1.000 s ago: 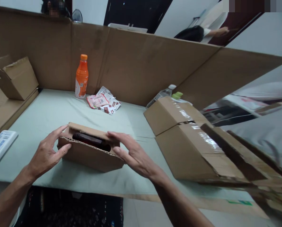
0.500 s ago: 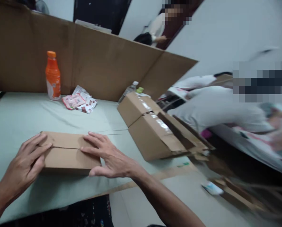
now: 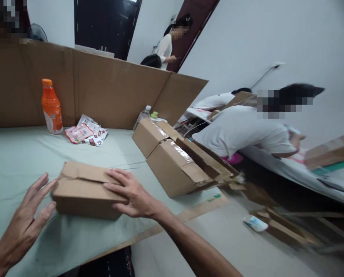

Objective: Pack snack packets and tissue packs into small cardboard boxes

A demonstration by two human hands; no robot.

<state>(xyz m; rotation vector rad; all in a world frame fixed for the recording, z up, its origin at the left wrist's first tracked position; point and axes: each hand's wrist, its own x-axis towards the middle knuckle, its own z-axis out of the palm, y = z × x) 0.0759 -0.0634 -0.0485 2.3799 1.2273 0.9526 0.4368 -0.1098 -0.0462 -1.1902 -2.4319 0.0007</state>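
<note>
A small cardboard box (image 3: 89,188) sits on the pale green tabletop, its two top flaps folded down with a dark, slightly gaping seam between them. My right hand (image 3: 133,194) lies over the box's right end, fingers stretched across the top flaps and thumb by the front right edge. Just off the left end is my left hand (image 3: 30,221), open with fingers and thumb spread; its fingertips come close to the box's side, and whether they touch it I cannot tell.
An orange bottle (image 3: 51,107) and crumpled wrappers (image 3: 87,131) stand before a cardboard partition (image 3: 117,90). To the right are a larger taped box (image 3: 172,165), a clear bottle (image 3: 143,116) and the table edge. A person in a white shirt (image 3: 241,129) leans over another table.
My left hand has come off the box's top and moved to its left side. The box is turned slightly, showing more of its front. My right hand stays on its right end.
</note>
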